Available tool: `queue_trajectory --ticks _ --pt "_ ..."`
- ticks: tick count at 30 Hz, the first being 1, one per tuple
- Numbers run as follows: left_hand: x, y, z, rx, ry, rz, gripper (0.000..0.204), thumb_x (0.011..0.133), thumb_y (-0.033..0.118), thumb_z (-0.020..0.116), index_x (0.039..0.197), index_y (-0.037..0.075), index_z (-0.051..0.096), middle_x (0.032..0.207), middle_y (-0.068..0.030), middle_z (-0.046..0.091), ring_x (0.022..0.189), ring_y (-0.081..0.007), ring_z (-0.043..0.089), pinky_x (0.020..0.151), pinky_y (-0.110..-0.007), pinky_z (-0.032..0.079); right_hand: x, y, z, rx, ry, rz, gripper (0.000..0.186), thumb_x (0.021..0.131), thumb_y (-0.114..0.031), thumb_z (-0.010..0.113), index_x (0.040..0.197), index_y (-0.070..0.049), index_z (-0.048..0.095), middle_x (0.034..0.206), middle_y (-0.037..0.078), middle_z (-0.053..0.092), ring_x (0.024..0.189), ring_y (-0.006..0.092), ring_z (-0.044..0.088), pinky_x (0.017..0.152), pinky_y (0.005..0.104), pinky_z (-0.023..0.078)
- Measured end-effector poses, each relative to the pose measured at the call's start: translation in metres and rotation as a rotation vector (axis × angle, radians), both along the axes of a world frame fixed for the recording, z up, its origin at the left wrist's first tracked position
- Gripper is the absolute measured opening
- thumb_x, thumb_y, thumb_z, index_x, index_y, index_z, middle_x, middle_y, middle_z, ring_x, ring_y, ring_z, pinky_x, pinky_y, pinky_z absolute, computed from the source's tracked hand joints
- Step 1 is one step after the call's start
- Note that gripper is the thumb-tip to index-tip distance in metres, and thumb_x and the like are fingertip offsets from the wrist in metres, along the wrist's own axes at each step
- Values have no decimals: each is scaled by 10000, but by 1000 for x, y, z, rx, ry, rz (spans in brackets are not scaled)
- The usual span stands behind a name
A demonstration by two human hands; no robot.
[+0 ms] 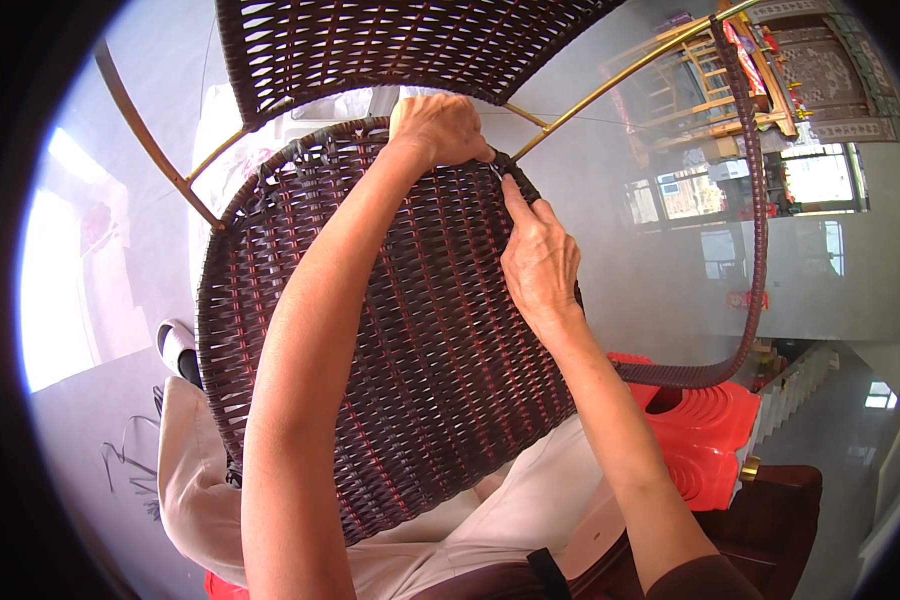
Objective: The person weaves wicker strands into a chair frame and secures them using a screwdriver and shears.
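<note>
A dark brown woven seat (pixel 390 340) with red strands lies over my lap, below a curved woven backrest (pixel 390 45) on gold metal bars (pixel 220 155). My left hand (pixel 440 130) is curled over the seat's far rim, right of its middle, thumb toward a small dark piece or strand at the edge. Just below it, my right hand (pixel 537 255) lies on the right rim, index finger reaching up to that same spot, other fingers bent; what they hold is hidden.
A brown wrapped armrest (pixel 752 280) loops at the right, above red plastic stools (pixel 705 450) and a dark wooden seat (pixel 785 515). A light slipper (pixel 175 350) and coiled wire (pixel 130 450) are at the left. Wooden furniture (pixel 700 90) stands at the upper right.
</note>
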State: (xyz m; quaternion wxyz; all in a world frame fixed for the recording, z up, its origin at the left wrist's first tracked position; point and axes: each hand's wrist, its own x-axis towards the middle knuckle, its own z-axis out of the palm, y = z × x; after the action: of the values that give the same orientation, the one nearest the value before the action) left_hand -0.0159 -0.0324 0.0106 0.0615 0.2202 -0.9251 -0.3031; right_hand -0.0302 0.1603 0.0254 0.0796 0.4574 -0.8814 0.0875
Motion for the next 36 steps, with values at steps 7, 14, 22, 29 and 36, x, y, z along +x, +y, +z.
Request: queue_trajectory --ticks 7,14,22,29,36 --pt "-2 -1 -4 9 -34 -4 360 644 473 732 823 161 747 831 -56 705 814 -229 671 750 -355 501 2 -3 -12 -16 74 -5 546 738 67 549 1273 -39 525 840 180 562 617 354 630 545 430 536" --pt "0 0 -6 -56 35 -6 367 694 497 706 811 152 746 687 -53 677 695 -216 657 637 -357 493 6 -6 -14 -14 30 -90 544 764 52 547 1297 -47 506 828 203 562 622 355 637 546 415 540" --pt "-1 -4 -3 17 -33 -35 333 672 468 707 832 178 736 855 -60 695 850 -233 658 755 -364 497 0 -6 -15 -78 -87 -139 508 804 29 515 1294 -106 529 818 194 566 655 374 629 585 451 523" --pt "-2 -2 -3 -59 -11 -64 377 724 511 662 851 165 738 767 -60 689 769 -225 662 689 -363 501 -17 2 -17 -158 -210 -51 465 833 26 504 1281 -95 538 838 189 579 775 361 618 697 429 513" --pt "-2 -2 -1 -14 -58 -28 367 681 507 701 855 187 744 864 -59 702 856 -234 667 744 -361 514 -5 1 -2 -138 -288 -117 433 851 54 465 1255 -70 559 915 246 609 849 404 606 749 431 490"
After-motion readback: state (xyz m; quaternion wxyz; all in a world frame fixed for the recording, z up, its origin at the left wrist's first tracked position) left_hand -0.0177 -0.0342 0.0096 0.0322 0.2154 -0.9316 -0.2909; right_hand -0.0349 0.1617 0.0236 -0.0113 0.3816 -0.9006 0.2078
